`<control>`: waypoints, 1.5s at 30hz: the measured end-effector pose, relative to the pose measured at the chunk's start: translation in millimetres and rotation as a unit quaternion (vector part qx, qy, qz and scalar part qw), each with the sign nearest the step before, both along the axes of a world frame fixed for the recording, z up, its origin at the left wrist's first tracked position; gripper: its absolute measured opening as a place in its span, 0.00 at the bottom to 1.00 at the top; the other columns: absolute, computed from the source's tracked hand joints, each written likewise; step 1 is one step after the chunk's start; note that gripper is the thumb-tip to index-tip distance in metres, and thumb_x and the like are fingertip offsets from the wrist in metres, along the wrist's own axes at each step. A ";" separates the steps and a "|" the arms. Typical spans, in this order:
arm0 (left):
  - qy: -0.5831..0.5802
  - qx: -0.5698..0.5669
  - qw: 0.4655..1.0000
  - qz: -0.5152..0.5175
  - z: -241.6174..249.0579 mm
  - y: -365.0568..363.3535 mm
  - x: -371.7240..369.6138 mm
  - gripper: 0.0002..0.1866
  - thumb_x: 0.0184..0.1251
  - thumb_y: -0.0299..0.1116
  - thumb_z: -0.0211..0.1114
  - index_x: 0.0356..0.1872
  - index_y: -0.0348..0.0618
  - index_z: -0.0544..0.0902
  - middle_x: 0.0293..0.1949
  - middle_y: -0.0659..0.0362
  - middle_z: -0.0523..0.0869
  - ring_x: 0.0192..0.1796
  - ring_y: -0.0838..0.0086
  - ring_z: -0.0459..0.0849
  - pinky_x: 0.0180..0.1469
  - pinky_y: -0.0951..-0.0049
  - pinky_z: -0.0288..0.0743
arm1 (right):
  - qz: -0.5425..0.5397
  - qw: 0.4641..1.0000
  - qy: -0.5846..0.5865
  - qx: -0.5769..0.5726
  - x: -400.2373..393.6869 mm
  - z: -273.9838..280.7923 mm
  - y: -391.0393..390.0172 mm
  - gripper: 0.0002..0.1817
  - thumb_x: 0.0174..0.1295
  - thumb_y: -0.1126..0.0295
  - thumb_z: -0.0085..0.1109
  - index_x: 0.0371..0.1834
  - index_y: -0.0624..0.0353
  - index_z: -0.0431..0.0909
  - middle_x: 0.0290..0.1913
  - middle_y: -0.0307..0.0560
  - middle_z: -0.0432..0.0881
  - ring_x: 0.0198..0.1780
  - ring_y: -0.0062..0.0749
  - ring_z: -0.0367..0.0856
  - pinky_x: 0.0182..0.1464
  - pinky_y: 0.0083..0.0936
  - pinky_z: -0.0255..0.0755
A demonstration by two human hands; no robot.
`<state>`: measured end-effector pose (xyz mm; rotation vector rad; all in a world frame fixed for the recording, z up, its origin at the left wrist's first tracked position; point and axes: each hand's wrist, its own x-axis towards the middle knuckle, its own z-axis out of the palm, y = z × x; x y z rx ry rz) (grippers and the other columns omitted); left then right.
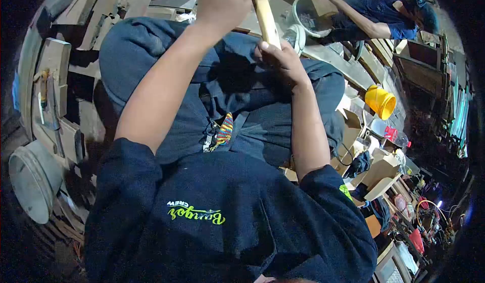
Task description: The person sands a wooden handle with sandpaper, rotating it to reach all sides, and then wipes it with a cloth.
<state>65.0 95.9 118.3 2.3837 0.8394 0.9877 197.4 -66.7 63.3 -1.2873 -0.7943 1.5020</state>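
Note:
A pale, rounded length of wood (266, 19) slants above my lap in the head view, its upper end near the top edge. My right hand (283, 63) grips its lower end, with the thumb lying along the wood. My left hand (225, 5) is closed beside the wood's upper end. What its fingers wrap round is mostly cut off by the frame's top edge. Beneath both hands are my dark trousers (262, 136), with a multicoloured woven strap (224, 130) at the waist.
A co-worker (374, 13) sits at the upper right by a grey bucket (306, 18). Further down are a yellow bucket (380, 101), a red-labelled bottle (398, 137) and clutter. At left lie wooden blocks (54, 63), a knife-like tool (52, 101) and a whitish bucket (31, 184).

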 end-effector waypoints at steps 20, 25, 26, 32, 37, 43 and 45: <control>-0.011 0.040 0.999 0.001 2.8 -17.7 -0.3 0.15 0.67 0.29 0.60 0.53 0.47 0.84 0.43 0.50 0.78 0.38 0.54 0.84 0.38 0.57 0.80 | -0.025 1.000 0.018 -0.001 3.3 -0.8 -1.4 0.17 0.53 0.63 0.74 0.39 0.59 0.79 0.31 0.36 0.78 0.31 0.20 0.75 0.36 0.20 0.69; 0.038 0.046 0.996 -0.063 -3.8 -34.1 -0.2 0.15 0.65 0.30 0.64 0.52 0.58 0.86 0.45 0.54 0.79 0.38 0.59 0.86 0.38 0.59 0.82 | -0.094 0.995 0.040 -0.011 -1.8 8.2 -4.8 0.15 0.54 0.63 0.73 0.37 0.58 0.79 0.30 0.35 0.77 0.30 0.19 0.74 0.35 0.20 0.68; 0.015 0.061 0.998 -0.019 -6.4 -23.0 3.8 0.13 0.66 0.31 0.62 0.50 0.55 0.85 0.42 0.52 0.81 0.35 0.56 0.87 0.36 0.58 0.83 | -0.065 0.996 0.049 0.022 1.4 1.9 -2.8 0.14 0.55 0.64 0.72 0.36 0.58 0.78 0.29 0.35 0.77 0.30 0.21 0.74 0.35 0.19 0.68; -0.016 0.058 0.997 -0.057 -12.3 -39.4 0.4 0.13 0.64 0.32 0.63 0.49 0.55 0.85 0.42 0.53 0.79 0.32 0.57 0.86 0.33 0.59 0.82 | -0.052 0.998 -0.008 -0.024 2.0 3.2 -6.5 0.16 0.53 0.62 0.73 0.37 0.58 0.77 0.30 0.34 0.77 0.33 0.20 0.73 0.36 0.21 0.67; -0.011 0.047 0.998 0.033 -7.6 -15.1 5.6 0.16 0.65 0.28 0.63 0.54 0.54 0.85 0.46 0.51 0.77 0.39 0.58 0.85 0.39 0.58 0.81 | -0.059 0.998 0.018 -0.017 4.8 -1.3 -5.6 0.17 0.53 0.62 0.72 0.38 0.58 0.77 0.33 0.34 0.76 0.34 0.20 0.72 0.38 0.20 0.66; -0.055 0.000 0.996 -0.071 -9.4 -45.4 -2.2 0.14 0.66 0.29 0.64 0.52 0.54 0.86 0.46 0.52 0.78 0.39 0.58 0.85 0.41 0.58 0.81 | -0.083 0.996 0.001 -0.019 -3.2 14.6 -9.8 0.16 0.52 0.63 0.71 0.37 0.58 0.76 0.31 0.34 0.75 0.33 0.20 0.72 0.37 0.19 0.66; -0.006 0.037 0.997 -0.074 -2.8 -35.2 -3.9 0.13 0.68 0.31 0.63 0.52 0.54 0.86 0.46 0.53 0.78 0.39 0.57 0.85 0.40 0.58 0.81 | -0.050 0.998 0.034 -0.004 6.5 2.1 -4.7 0.16 0.53 0.63 0.71 0.37 0.58 0.76 0.32 0.34 0.76 0.33 0.20 0.72 0.37 0.19 0.66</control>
